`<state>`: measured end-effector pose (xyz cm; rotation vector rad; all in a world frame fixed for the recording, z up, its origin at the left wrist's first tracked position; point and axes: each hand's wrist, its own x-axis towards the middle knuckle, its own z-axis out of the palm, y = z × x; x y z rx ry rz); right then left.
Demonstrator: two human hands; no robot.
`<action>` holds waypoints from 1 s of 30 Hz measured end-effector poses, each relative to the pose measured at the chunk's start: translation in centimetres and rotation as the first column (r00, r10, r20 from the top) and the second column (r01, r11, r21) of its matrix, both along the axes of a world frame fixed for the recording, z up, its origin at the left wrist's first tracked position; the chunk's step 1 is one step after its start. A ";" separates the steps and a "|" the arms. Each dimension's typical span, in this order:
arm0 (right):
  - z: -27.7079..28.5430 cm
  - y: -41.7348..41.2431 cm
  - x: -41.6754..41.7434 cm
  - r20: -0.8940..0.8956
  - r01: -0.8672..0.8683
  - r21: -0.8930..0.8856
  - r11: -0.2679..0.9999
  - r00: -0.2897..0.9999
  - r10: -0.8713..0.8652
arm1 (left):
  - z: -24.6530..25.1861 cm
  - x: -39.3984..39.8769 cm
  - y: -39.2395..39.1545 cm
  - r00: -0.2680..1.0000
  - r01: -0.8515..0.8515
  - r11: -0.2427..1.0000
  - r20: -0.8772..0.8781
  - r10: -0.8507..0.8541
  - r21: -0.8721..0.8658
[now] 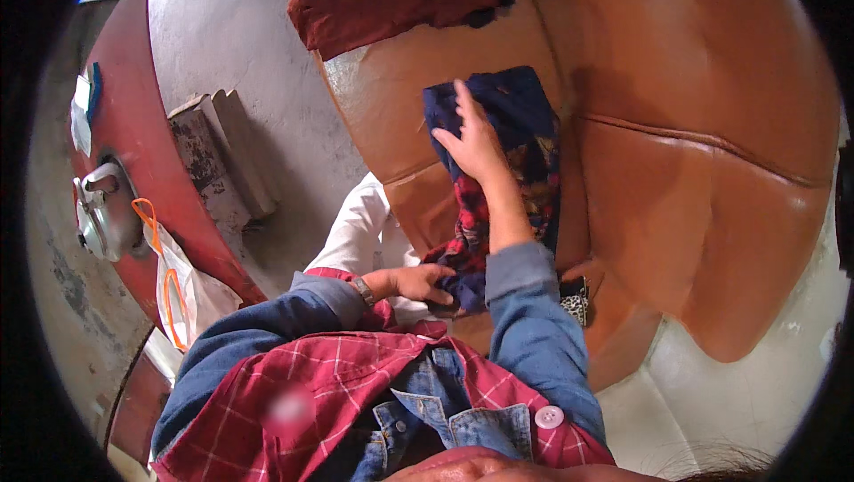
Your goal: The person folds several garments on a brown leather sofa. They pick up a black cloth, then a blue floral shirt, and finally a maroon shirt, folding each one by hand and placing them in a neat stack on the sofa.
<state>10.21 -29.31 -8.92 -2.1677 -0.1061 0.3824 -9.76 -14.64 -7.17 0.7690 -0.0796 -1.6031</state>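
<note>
A long folded garment (510, 98), navy with red and gold patterned parts, lies on a brown leather sofa (667, 228) before me. My right hand (472, 142) is over its far navy end, palm side down, with the thumb held away from the fingers. At the near end, my left hand (420, 282) rests at the edge of the cloth, thumb and fingers apart. A wristwatch (363, 290) is on my left wrist. My right forearm hides part of the garment's middle.
A dark red cloth (400, 2) lies with other clothes at the sofa's far end. A small leopard-print item (574, 305) is right of my right sleeve. Leftward, a red table (127, 88) bears a metal kettle (107, 212) and an orange-handled plastic bag (190, 288). A worn wooden stool (220, 155) stands on the floor.
</note>
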 end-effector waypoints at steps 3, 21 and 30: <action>4.8 -3.7 -6.0 -0.219 0.157 0.218 0.963 0.970 -0.109 | 1.6 3.2 0.8 0.967 -0.245 0.967 0.092 0.239 0.065; 10.1 -9.3 -28.8 -0.288 0.685 0.296 0.665 0.728 -0.622 | -5.1 22.5 -0.8 0.117 -0.527 0.795 0.952 -0.283 0.301; 13.0 -10.6 -36.6 -0.427 0.936 0.256 0.240 0.332 -0.841 | -10.5 28.5 -0.9 0.008 -0.306 0.654 0.689 -0.725 0.692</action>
